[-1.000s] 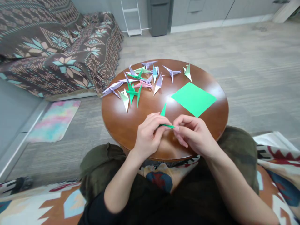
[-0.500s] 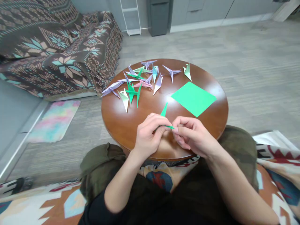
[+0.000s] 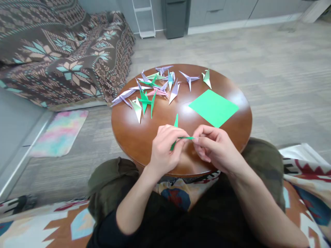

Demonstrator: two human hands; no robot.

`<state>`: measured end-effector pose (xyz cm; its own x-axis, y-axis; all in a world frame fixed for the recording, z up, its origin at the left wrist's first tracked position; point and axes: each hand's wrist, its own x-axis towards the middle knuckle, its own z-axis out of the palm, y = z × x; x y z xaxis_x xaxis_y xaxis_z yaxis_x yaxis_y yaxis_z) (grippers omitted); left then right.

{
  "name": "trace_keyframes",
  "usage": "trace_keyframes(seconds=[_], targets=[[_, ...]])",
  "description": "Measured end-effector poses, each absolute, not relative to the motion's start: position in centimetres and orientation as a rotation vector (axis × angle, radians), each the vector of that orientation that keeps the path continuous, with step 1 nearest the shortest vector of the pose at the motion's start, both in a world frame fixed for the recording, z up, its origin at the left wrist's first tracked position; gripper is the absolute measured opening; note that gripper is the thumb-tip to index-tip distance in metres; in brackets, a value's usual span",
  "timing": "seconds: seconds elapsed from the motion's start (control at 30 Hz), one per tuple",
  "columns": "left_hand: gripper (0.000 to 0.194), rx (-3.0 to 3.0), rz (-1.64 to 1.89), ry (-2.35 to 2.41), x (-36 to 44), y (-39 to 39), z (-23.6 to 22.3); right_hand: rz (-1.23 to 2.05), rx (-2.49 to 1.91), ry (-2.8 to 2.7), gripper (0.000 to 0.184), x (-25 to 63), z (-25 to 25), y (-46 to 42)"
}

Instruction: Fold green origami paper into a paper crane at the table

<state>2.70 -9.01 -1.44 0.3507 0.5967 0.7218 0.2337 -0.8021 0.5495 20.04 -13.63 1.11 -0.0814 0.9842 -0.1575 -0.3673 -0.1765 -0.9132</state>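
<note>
1. The left hand comes in from the near left, back of the hand up, fingers curled over and thumb tucked beneath; it is clamped on the folded green paper above the near half of the table.
2. The right hand reaches in from the near right, wrist angled inward, fingers bent; its thumb and index fingertip are pinched together on the paper's thin right-hand point. The hands are near each other, joined by that point.
3. The held paper is crisp and narrow: one slim spike rises past the left knuckles, another runs flat toward the right hand, and a short part shows below the left fingers.
4. The table is round, of glossy reddish-brown wood with pale reflections.
5. A flat, smooth, bright green sheet lies on its right side, beyond the right hand, corners sharp.
6. Paper birds with pointed wings, in lilac, green, pink, blue and white, crowd the far left; two stand apart toward the far right.
7. Beyond, at left, a sofa wears a brown woven cover with star patterns.
</note>
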Motion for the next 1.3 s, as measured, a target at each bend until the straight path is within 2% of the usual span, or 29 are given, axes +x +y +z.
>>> trace_keyframes(seconds=[0.37,0.73,0.83,0.97,1.07,1.17,1.3], targets=[[0.009,2.414,1.449,0.754,2.5,-8.8,-1.5,1.305,-1.251,-0.997,0.007,19.6,2.1,-13.8],[0.010,2.110,1.478,0.709,2.8,-9.1,-1.5,1.517,-1.015,-0.927,0.025,20.1,0.7,-13.3],[0.007,1.943,1.448,0.740,2.9,-9.2,-1.5,1.261,-1.023,-1.038,0.029,19.7,0.3,-13.3],[0.004,1.853,1.404,0.816,3.0,-9.5,-1.5,0.543,-1.074,-1.419,0.009,19.3,0.2,-13.6],[0.005,1.875,1.401,0.860,3.0,-9.5,-1.4,0.136,-1.071,-1.631,0.014,19.4,0.1,-13.6],[0.006,1.887,1.424,0.858,3.0,-9.6,-1.4,-0.057,-1.064,-1.703,0.020,19.6,-0.1,-13.6],[0.006,1.893,1.420,0.876,3.0,-9.6,-1.3,-0.117,-1.065,-1.734,0.022,19.6,-0.3,-13.6]])
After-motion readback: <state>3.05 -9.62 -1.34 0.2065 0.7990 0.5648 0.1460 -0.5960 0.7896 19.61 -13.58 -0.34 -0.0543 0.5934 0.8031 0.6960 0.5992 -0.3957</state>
